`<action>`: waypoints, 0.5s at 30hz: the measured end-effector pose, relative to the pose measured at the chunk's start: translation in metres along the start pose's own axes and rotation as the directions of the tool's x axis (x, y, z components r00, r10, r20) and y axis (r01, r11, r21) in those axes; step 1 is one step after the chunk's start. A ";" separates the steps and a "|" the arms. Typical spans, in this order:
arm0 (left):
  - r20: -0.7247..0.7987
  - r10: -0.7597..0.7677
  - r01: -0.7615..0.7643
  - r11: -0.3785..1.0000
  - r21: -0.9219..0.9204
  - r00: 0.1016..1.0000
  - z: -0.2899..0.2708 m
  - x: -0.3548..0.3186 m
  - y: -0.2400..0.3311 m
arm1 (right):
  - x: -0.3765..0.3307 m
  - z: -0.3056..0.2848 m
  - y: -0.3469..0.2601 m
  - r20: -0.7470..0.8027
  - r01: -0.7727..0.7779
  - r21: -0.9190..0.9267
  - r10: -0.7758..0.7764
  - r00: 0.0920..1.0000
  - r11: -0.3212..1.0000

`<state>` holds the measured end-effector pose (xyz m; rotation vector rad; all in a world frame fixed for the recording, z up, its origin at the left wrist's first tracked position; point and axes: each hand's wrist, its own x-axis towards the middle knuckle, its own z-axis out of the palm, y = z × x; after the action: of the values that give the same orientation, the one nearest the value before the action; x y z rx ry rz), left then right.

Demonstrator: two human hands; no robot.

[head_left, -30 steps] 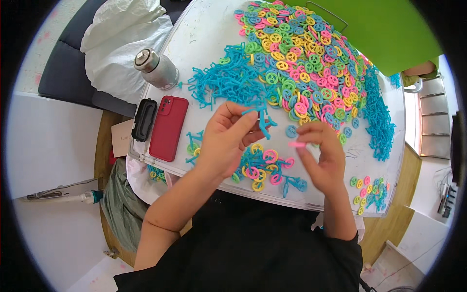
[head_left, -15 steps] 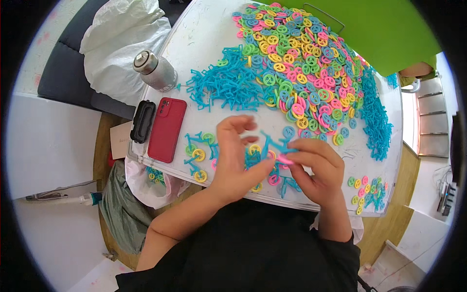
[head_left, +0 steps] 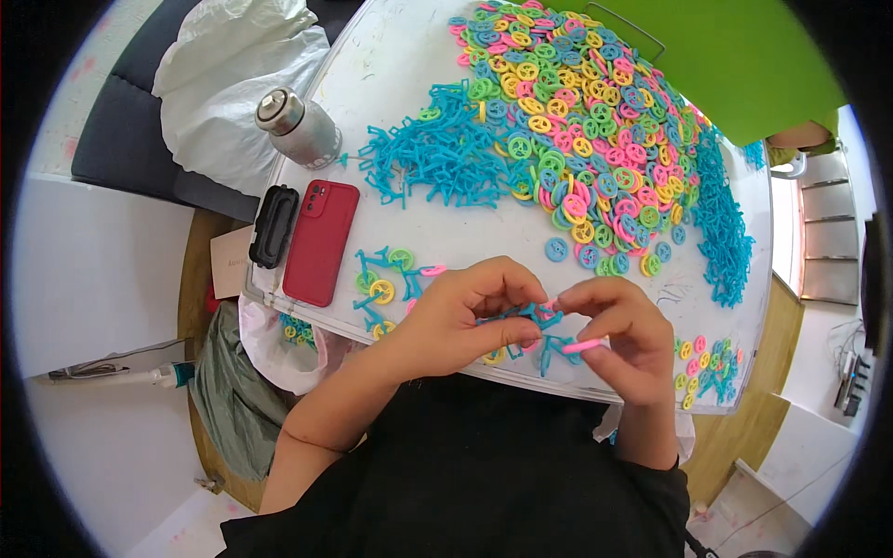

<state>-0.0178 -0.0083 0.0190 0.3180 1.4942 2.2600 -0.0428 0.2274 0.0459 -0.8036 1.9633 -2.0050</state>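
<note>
Bench (head_left: 400, 84): white top, wooden edge.
Floor (head_left: 84, 270): pale, smooth.
Seat (head_left: 121, 139): dark cushion, left of bench.
Light: bright, even daylight.

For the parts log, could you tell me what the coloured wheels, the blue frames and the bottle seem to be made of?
Wheels: likely moulded plastic, bright uniform colours, slight sheen.
Blue frames: probably the same plastic, thin and evenly coloured.
Bottle: seemingly brushed metal, with a dull silver shine.

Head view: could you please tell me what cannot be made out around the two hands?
- Blue piece in the left hand: mostly covered by the fingers, shape unclear.
- Pink ring in the right hand: seen edge-on, pattern unreadable.
- Small pile beside the red phone: partly under the table edge.
</note>
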 end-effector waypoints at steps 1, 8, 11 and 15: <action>0.002 0.001 -0.001 1.000 0.000 1.000 0.001 0.001 -0.001 | 0.000 0.001 0.004 -0.009 -0.060 0.074 0.061 0.998 0.995; 0.009 -0.016 0.018 0.971 -0.240 1.000 0.001 0.005 -0.014 | 0.003 0.015 0.015 -0.069 -0.215 0.368 0.257 0.964 0.904; -0.013 -0.023 0.019 0.969 -0.248 1.000 0.002 0.006 -0.019 | 0.004 0.018 0.017 -0.100 -0.195 0.373 0.249 0.963 0.907; -0.134 0.026 -0.039 0.995 -0.095 0.991 0.010 0.003 -0.020 | 0.002 0.021 0.024 -0.150 -0.293 0.498 0.414 0.898 0.816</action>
<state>-0.0125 0.0081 0.0040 0.1680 1.4458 2.4124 -0.0385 0.2063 0.0221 -0.0568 1.4809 -2.2705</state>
